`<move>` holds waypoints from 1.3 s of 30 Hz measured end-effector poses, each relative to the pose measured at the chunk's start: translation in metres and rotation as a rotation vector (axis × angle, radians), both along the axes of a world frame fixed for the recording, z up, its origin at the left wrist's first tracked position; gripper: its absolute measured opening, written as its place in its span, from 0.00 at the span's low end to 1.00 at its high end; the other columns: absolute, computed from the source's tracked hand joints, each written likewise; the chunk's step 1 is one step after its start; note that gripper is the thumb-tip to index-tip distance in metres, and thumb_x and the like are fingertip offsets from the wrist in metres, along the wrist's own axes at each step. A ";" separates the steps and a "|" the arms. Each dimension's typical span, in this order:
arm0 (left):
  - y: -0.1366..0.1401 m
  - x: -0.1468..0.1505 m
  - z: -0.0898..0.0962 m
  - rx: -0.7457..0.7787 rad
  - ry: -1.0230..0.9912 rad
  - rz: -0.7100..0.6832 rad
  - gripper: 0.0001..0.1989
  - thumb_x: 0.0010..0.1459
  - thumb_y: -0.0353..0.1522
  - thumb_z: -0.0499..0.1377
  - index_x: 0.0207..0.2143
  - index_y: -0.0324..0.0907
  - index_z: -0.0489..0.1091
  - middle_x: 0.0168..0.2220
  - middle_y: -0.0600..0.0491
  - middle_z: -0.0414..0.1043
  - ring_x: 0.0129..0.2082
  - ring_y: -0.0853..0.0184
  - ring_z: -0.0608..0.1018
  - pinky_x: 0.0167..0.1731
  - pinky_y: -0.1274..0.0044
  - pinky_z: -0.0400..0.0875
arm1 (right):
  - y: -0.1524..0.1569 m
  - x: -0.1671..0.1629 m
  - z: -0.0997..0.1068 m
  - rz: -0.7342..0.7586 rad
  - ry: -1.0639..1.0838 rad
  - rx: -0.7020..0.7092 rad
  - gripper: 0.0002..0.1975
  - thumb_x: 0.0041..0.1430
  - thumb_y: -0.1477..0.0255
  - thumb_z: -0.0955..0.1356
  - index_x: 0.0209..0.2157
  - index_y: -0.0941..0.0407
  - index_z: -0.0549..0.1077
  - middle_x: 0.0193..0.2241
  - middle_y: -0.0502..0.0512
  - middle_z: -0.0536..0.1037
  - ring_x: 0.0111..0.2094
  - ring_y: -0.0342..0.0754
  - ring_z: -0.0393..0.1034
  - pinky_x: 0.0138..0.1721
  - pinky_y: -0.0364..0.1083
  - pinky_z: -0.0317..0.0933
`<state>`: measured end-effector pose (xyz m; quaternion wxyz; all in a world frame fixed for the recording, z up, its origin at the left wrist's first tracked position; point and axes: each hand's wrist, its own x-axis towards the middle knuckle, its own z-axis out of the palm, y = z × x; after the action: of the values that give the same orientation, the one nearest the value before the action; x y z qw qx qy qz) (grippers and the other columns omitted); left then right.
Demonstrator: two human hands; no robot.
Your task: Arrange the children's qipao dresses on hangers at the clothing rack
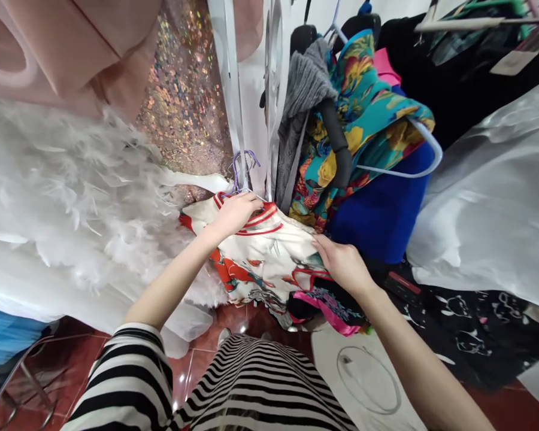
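A white floral top (269,248) with red-striped collar trim hangs in front of me on a hanger with a purple hook (236,170). My left hand (239,214) is closed at its neckline, just below the hook; the fingertips dip into the collar and are partly hidden. Between thumb and fingers, my right hand (344,263) pinches the top's shoulder edge on the right. Beneath the top, a black garment with pink trim (327,311) shows on the right side.
White feathered clothing (85,191) and a sequined garment (184,90) hang on the left. A teal floral garment (363,102) and blue cloth (381,209) hang on the right. White metal uprights (233,78) stand ahead. A coiled cable (368,380) lies on a white surface below right.
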<state>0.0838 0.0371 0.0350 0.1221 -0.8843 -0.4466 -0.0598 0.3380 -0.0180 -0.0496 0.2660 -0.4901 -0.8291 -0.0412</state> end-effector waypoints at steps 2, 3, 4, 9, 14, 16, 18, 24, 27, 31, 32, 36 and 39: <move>0.000 -0.001 0.003 -0.014 0.015 -0.014 0.14 0.67 0.26 0.50 0.41 0.39 0.76 0.36 0.49 0.74 0.41 0.64 0.75 0.39 0.75 0.68 | -0.005 0.000 -0.005 -0.025 0.003 0.024 0.23 0.71 0.65 0.53 0.36 0.57 0.76 0.20 0.55 0.77 0.19 0.47 0.71 0.21 0.42 0.53; 0.000 -0.002 0.004 -0.019 0.014 -0.021 0.14 0.67 0.26 0.50 0.41 0.39 0.76 0.36 0.49 0.74 0.41 0.64 0.75 0.38 0.75 0.68 | -0.007 -0.001 -0.006 -0.039 0.009 0.036 0.24 0.71 0.65 0.53 0.35 0.57 0.76 0.20 0.55 0.77 0.19 0.46 0.70 0.21 0.42 0.53; 0.001 -0.003 0.004 -0.024 0.010 -0.024 0.14 0.67 0.26 0.49 0.40 0.39 0.76 0.36 0.49 0.74 0.40 0.64 0.76 0.38 0.75 0.67 | -0.008 -0.001 -0.006 -0.056 0.015 0.046 0.24 0.71 0.64 0.53 0.34 0.57 0.76 0.19 0.55 0.76 0.19 0.46 0.70 0.21 0.42 0.52; 0.010 -0.005 0.001 -0.046 -0.031 -0.039 0.14 0.66 0.25 0.50 0.39 0.39 0.76 0.36 0.49 0.74 0.40 0.65 0.76 0.38 0.76 0.68 | -0.022 0.018 0.000 -0.151 0.048 0.063 0.23 0.70 0.65 0.54 0.29 0.55 0.75 0.16 0.54 0.72 0.18 0.45 0.66 0.21 0.42 0.51; 0.019 0.004 -0.005 -0.035 -0.083 -0.002 0.14 0.64 0.23 0.49 0.37 0.39 0.75 0.35 0.49 0.72 0.41 0.64 0.76 0.40 0.76 0.69 | -0.054 0.041 -0.029 -0.099 0.101 0.080 0.23 0.69 0.66 0.55 0.26 0.55 0.73 0.12 0.50 0.65 0.14 0.42 0.59 0.19 0.42 0.50; 0.020 0.008 -0.008 -0.046 -0.097 0.020 0.14 0.64 0.23 0.49 0.38 0.39 0.74 0.36 0.48 0.72 0.42 0.63 0.76 0.43 0.75 0.70 | -0.066 0.031 -0.049 0.012 0.121 0.054 0.23 0.70 0.69 0.55 0.26 0.55 0.73 0.12 0.49 0.65 0.13 0.42 0.59 0.19 0.41 0.50; 0.018 0.010 -0.012 -0.049 -0.140 0.023 0.15 0.64 0.24 0.47 0.41 0.39 0.74 0.38 0.47 0.72 0.45 0.62 0.76 0.46 0.73 0.70 | -0.074 0.009 -0.068 0.130 0.139 -0.004 0.21 0.70 0.72 0.55 0.29 0.56 0.74 0.13 0.50 0.67 0.14 0.42 0.62 0.20 0.41 0.51; -0.019 -0.005 -0.043 0.011 -0.375 -0.063 0.21 0.66 0.30 0.46 0.60 0.43 0.64 0.58 0.42 0.65 0.58 0.59 0.69 0.57 0.65 0.66 | -0.082 -0.068 -0.096 0.372 0.286 -0.326 0.18 0.69 0.73 0.55 0.31 0.55 0.72 0.18 0.51 0.71 0.18 0.44 0.65 0.22 0.41 0.55; -0.054 -0.019 -0.070 0.014 -0.403 0.042 0.19 0.66 0.31 0.47 0.56 0.45 0.69 0.56 0.43 0.68 0.54 0.58 0.71 0.55 0.61 0.67 | -0.084 -0.090 -0.089 0.416 0.448 -0.387 0.18 0.70 0.72 0.54 0.29 0.55 0.68 0.21 0.52 0.72 0.22 0.44 0.66 0.25 0.42 0.58; -0.095 -0.033 -0.109 0.019 -0.415 0.248 0.14 0.63 0.37 0.55 0.49 0.46 0.74 0.60 0.42 0.63 0.58 0.52 0.66 0.57 0.55 0.64 | -0.083 -0.115 -0.076 0.506 0.556 -0.424 0.18 0.70 0.70 0.53 0.28 0.54 0.65 0.20 0.50 0.69 0.22 0.43 0.64 0.26 0.41 0.57; -0.102 -0.037 -0.117 0.036 -0.438 0.320 0.16 0.61 0.38 0.58 0.49 0.45 0.73 0.62 0.39 0.60 0.61 0.49 0.64 0.58 0.53 0.62 | -0.083 -0.123 -0.072 0.557 0.547 -0.432 0.18 0.70 0.70 0.54 0.27 0.54 0.64 0.20 0.49 0.69 0.22 0.43 0.64 0.26 0.41 0.56; -0.111 -0.059 -0.143 -0.046 -0.603 0.537 0.28 0.59 0.38 0.59 0.60 0.41 0.62 0.64 0.35 0.57 0.63 0.49 0.65 0.56 0.58 0.68 | -0.090 -0.162 -0.056 0.755 0.426 -0.470 0.13 0.69 0.72 0.59 0.30 0.55 0.66 0.24 0.50 0.72 0.26 0.44 0.66 0.30 0.42 0.55; -0.115 -0.079 -0.155 -0.222 -0.738 0.556 0.31 0.63 0.37 0.54 0.66 0.39 0.51 0.59 0.36 0.65 0.51 0.59 0.77 0.48 0.67 0.75 | -0.095 -0.187 -0.039 0.834 0.281 -0.489 0.10 0.69 0.72 0.61 0.33 0.56 0.69 0.26 0.51 0.75 0.28 0.44 0.67 0.31 0.42 0.54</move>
<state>0.0050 -0.0774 -0.1197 -0.1286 -0.6586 -0.6837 -0.2867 0.1511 -0.1130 -0.0887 0.2461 -0.1660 -0.8960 0.3303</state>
